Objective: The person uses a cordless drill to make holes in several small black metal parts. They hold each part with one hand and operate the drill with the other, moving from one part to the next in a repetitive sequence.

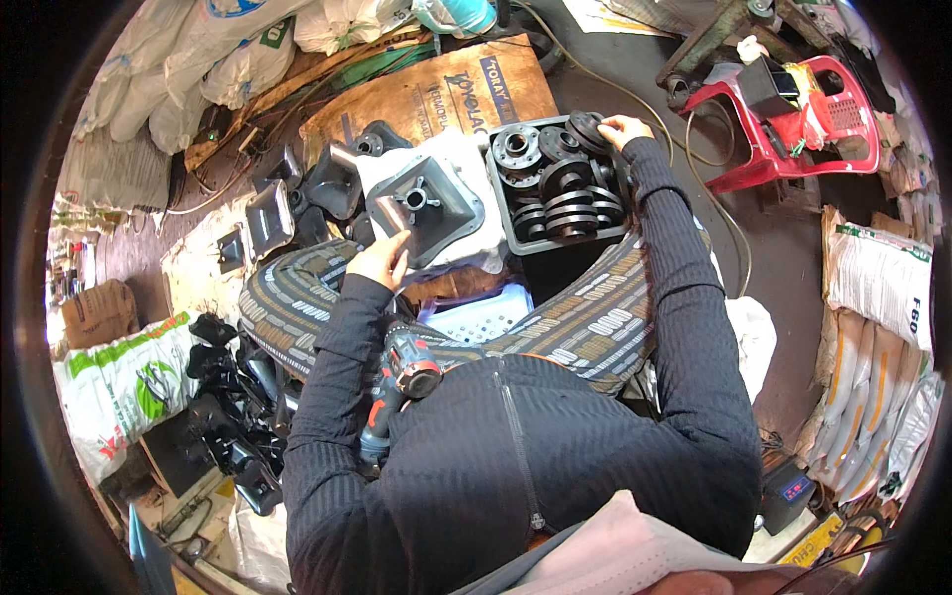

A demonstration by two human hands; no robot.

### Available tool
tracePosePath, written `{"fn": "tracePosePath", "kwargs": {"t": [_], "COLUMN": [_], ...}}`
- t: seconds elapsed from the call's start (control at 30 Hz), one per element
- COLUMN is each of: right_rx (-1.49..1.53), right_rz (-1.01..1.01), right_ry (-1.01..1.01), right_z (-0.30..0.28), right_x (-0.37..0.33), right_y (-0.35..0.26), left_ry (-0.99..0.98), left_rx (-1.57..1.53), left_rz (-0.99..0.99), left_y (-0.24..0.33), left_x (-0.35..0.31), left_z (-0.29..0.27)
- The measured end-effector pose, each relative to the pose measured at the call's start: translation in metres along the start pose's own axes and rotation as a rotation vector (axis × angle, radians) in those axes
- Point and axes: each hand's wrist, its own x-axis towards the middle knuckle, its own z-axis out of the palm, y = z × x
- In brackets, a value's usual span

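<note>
A black square plastic base with a round hub and short spokes lies on a white bag in front of me. My left hand is at its near left corner, fingers closed at the edge. My right hand reaches over the far right corner of a grey crate, its fingers closed on the rim of a black wheel-like disc. Several similar black discs fill the crate, some flat and others on edge. A cordless drill rests by my left forearm.
More black plastic bases lie to the left on cardboard. A cardboard sheet is beyond. At the far right stands a red plastic chair with things on it, near a hose. Full sacks line the right side.
</note>
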Motion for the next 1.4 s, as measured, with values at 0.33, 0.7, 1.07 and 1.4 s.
{"fn": "tracePosePath", "kwargs": {"t": [0.33,0.7,1.07,1.4], "right_rx": [0.194,-0.213,-0.415,-0.384], "right_rz": [-0.325,-1.172,-1.217,-1.355], "right_ry": [0.096,-0.082,-0.178,-0.223], "right_z": [-0.012,0.135,0.142,0.135], "right_x": [0.0,-0.122,-0.114,-0.098], "right_y": [-0.025,-0.218,-0.23,-0.226], "left_ry": [0.044,0.131,-0.401,-0.113], "left_rx": [0.008,-0.162,-0.111,-0.701], "left_rz": [-0.185,-0.174,-0.542,-0.521], "left_y": [-0.021,0.019,0.092,0.062], "left_x": [-0.015,-0.074,-0.178,-0.166], "left_z": [-0.021,-0.099,-0.088,-0.077]}}
